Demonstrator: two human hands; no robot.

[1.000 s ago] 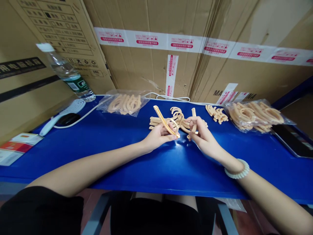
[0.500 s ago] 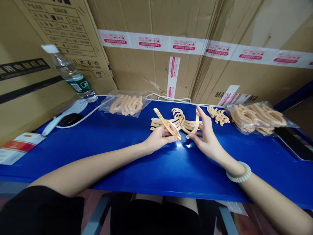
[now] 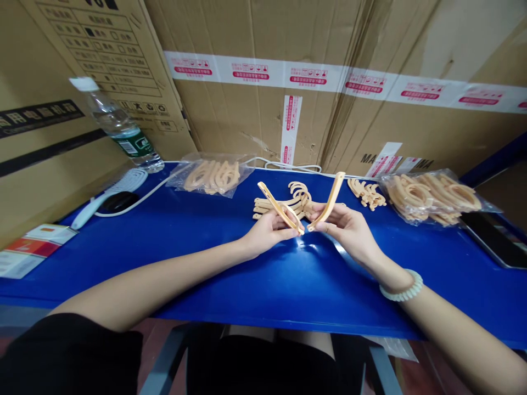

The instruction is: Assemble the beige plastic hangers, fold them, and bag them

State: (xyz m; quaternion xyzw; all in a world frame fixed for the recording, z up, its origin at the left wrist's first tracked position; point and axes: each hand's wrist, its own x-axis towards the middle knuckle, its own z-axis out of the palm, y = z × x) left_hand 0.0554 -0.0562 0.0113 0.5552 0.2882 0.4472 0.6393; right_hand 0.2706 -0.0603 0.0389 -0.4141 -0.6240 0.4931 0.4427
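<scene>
My left hand (image 3: 267, 230) is closed on a beige plastic hanger arm (image 3: 272, 201), which slants up to the left; a thin curved part shows beside it, partly hidden by the fingers. In my right hand (image 3: 353, 233) is a second curved hanger arm (image 3: 335, 193), its free end pointing up and to the right. The lower ends of the two arms come close together, with a small gap between them. Just behind my hands lies a pile of assembled-looking beige hangers (image 3: 300, 191) with curved hooks, partly covered by my fingers.
Small beige pieces (image 3: 367, 193) lie right of the pile. Clear bags of beige parts (image 3: 214, 175) stand at the back left and right (image 3: 432, 195). A water bottle (image 3: 132, 140), a light-blue brush-like item (image 3: 109, 192) and a phone (image 3: 496, 238) sit on the blue table (image 3: 263, 291). Cardboard boxes (image 3: 247, 120) wall the back.
My right hand has turned its hanger arm from nearly upright to an outward slant and brought its lower end nearer the left piece. My left hand has hardly moved.
</scene>
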